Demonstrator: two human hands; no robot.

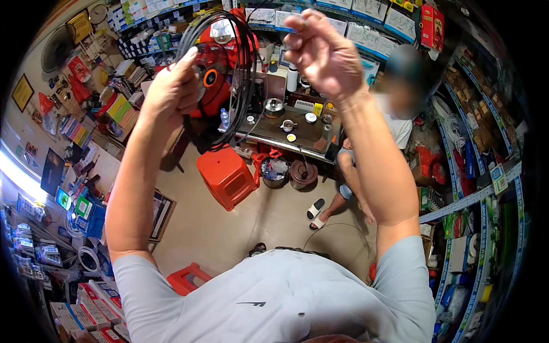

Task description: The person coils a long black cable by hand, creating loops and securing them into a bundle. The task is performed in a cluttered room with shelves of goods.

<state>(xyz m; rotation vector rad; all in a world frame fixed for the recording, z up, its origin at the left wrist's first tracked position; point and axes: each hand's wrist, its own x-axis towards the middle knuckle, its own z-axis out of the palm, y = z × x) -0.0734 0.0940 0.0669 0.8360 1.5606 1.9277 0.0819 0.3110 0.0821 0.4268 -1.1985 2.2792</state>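
Note:
My left hand [173, 88] is raised at the upper left and closed around a coil of black cable [248, 73]. Several loops hang from it to the right and down, above the red plastic stool [225, 176]. My right hand [324, 55] is held up at about the same height, apart from the coil. Its fingers are curled but spread, the palm partly turned to view, and I see nothing in its grasp. A thin dark loop of cable [368, 242] trails near the floor at my right side.
A tea table [274, 128] with a pot [274, 107] and cups stands ahead. Beneath its edge are a filled bin [274, 169] and a lidded bucket [303, 171]. Another person [396, 120] sits at the right. Stocked shelves [476, 107] line the right; a cluttered counter [103, 165] runs left.

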